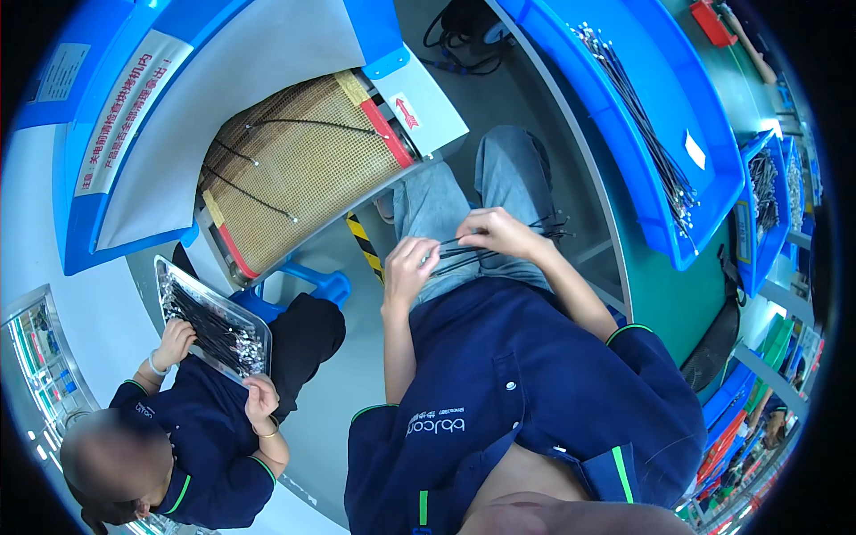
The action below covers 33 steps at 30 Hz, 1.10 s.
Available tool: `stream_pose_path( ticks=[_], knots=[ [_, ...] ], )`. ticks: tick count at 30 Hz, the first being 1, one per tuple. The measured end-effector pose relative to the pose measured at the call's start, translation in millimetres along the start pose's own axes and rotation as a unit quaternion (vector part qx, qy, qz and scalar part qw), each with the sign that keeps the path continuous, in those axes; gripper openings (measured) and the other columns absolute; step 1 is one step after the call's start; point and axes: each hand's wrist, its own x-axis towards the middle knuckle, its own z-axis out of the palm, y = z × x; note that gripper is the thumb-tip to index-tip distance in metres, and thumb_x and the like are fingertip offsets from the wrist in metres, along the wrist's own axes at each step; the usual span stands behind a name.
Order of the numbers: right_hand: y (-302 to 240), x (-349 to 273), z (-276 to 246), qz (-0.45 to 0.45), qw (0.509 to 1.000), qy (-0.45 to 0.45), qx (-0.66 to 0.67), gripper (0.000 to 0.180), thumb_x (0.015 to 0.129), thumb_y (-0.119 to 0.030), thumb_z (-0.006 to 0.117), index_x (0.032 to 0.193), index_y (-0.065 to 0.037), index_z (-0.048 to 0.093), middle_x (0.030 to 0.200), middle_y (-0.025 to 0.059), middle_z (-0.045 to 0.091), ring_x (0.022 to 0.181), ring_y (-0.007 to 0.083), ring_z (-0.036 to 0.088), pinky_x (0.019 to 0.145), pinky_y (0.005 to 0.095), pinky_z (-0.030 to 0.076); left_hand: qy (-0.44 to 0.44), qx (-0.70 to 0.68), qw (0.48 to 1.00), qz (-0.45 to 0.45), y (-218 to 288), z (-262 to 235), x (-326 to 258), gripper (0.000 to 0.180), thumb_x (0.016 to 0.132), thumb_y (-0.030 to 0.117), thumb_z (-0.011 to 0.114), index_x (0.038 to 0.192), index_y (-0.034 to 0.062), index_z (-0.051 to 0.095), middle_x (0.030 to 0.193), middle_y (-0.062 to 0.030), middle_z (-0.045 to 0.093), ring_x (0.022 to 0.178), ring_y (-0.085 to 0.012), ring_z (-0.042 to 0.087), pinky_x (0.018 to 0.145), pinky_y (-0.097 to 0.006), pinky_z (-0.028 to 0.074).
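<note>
Over my lap, a few thin black cables (459, 259) run between my two hands. My left hand (410, 269) has its fingers curled around their left part. Held a little higher and to the right, my right hand (501, 234) pinches with thumb and fingers at the cables. Their other ends (557, 229) stick out past my right wrist, with small tips. How many strands each hand grips is hidden by the fingers. My jeans (430, 201) are just beneath the cables.
Ahead to the left, a mesh conveyor belt (312, 152) carries several black cables out of a blue-and-white machine (227, 116). At right, a blue tray (646, 40) holds a cable bundle (633, 116) on a green table (664, 308). A co-worker at left holds a clear tray (259, 312) of cables near a blue stool (330, 285).
</note>
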Motion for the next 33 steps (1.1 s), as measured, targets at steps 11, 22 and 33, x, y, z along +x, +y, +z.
stream_pose_path(
  ticks=[11,22,33],
  knots=[
    [14,-16,-68,0.022,0.990,0.025,-0.140,0.017,0.077,-0.011,0.069,0.092,-0.004,0.065,0.088,0.0125,0.066,0.080,0.0296,0.065,0.071,0.0364,0.051,0.079,0.047,0.988,-0.128,-48,-47,-31,0.009,0.075,0.001,0.068,0.084,0.0022,0.065,0.083,-0.0098,0.064,0.078,-0.0249,0.062,0.069,-0.034,0.049],
    [13,-19,-59,-0.112,0.971,0.158,-0.140,0.012,0.081,-0.012,0.067,0.088,-0.002,0.068,0.083,0.0093,0.065,0.078,0.0249,0.063,0.070,0.0339,0.051,0.096,0.040,0.982,-0.157,-47,-67,-39,0.008,0.077,-0.001,0.067,0.085,0.0007,0.064,0.081,-0.0085,0.064,0.073,-0.0182,0.061,0.067,-0.028,0.048],
    [21,-20,-52,-0.090,0.977,0.156,-0.113,0.012,0.079,-0.013,0.070,0.083,-0.002,0.066,0.077,0.0084,0.064,0.074,0.0240,0.062,0.067,0.0334,0.050,0.105,0.059,0.980,-0.157,-50,-79,-38,0.008,0.077,0.000,0.068,0.084,0.0010,0.064,0.080,-0.0086,0.063,0.072,-0.0197,0.060,0.064,-0.029,0.046]
  ],
)
